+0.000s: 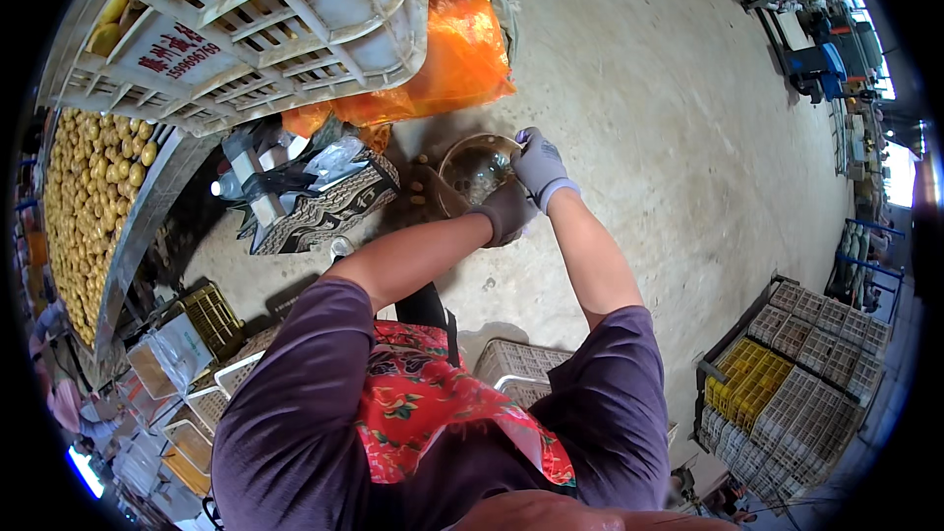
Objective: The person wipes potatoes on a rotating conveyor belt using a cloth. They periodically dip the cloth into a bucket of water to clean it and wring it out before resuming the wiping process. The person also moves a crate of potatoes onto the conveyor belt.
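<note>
A round basin [479, 169] with a pale rim stands on the concrete floor before me, with shiny, clear-looking contents I cannot identify. My right hand [544, 164], in a light grey glove, overlaps the right side of its rim with bent fingers. Close below it is my left hand [509, 212], in a darker, brownish glove, over the basin's lower right edge. The two hands almost meet. Their fingertips are partly hidden, so whether they grip the rim or something small does not show. Several small potato-like lumps [418, 188] lie left of the basin.
A white plastic crate [295, 22] juts in at the upper left, beside orange plastic sheeting [464, 51]. Many potatoes [96, 199] fill a metal-edged bed. A patterned bag [324, 210] sits left of the basin. Stacked crates [796, 376] stand right; another crate [516, 361] is near my body.
</note>
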{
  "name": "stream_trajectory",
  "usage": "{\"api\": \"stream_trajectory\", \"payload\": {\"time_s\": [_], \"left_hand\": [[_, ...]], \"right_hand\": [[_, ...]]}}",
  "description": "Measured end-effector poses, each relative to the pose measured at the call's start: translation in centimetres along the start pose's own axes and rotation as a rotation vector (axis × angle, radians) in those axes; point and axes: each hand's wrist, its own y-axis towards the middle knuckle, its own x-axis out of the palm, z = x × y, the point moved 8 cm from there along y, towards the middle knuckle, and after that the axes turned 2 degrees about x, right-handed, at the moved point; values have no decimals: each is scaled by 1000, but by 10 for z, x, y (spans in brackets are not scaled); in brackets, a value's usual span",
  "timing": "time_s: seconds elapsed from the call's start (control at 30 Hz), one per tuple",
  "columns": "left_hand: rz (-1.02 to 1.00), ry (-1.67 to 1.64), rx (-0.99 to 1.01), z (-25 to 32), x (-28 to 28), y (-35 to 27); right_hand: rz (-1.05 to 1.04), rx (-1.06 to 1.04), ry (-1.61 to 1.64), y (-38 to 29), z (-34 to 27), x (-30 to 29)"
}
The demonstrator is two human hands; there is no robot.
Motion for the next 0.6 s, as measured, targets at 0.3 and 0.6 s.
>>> {"api": "stream_trajectory", "payload": {"time_s": [0.3, 0.6], "left_hand": [[141, 317, 224, 30, 4, -9], [108, -1118, -307, 64, -49, -2]], "right_hand": [[-89, 126, -262, 9, 12, 7], [-268, 34, 1649, -55, 73, 26]]}}
